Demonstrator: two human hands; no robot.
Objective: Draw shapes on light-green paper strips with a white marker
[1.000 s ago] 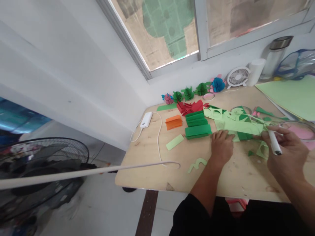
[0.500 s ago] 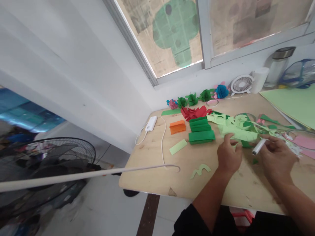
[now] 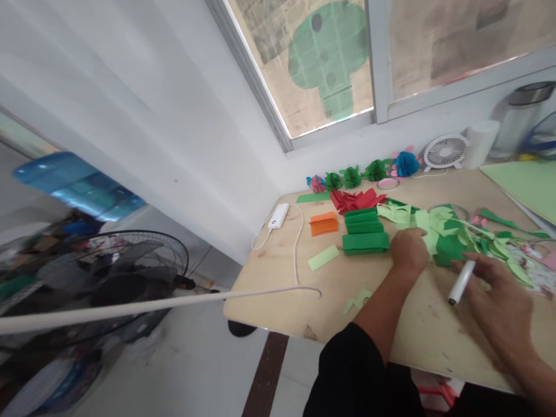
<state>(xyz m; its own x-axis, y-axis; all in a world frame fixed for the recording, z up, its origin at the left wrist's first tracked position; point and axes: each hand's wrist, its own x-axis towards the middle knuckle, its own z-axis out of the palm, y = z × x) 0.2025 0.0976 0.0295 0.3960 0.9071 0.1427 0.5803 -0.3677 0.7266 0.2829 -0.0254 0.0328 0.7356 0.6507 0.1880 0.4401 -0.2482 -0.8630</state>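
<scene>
- Your left hand [image 3: 408, 250] sits on the near edge of the light green cut-outs [image 3: 438, 227]. The fingers curl down onto the pile, and you can't tell whether they pinch a piece.
- Your right hand [image 3: 499, 295] is closed round a white marker [image 3: 461, 282], held low over bare table [image 3: 425, 324] just beside a dark green piece [image 3: 449, 246].
- Best guess for handling: press the left palm flat so loose paper doesn't slide, and keep the marker off the scraps.
- Left of the pile are dark green folded stacks [image 3: 365, 231], an orange stack [image 3: 324, 223] and red paper [image 3: 356, 200].
- Also on the table are a power bank [image 3: 278, 215] with a cable [image 3: 296, 249], and a light green strip [image 3: 324, 257].
- Along the back edge are paper pom-poms [image 3: 351, 176] and a small white fan [image 3: 445, 152], under the window [image 3: 330, 63].
- On the floor to the left are a black floor fan [image 3: 130, 272] and a blue water jug [image 3: 78, 185], both blurred.
</scene>
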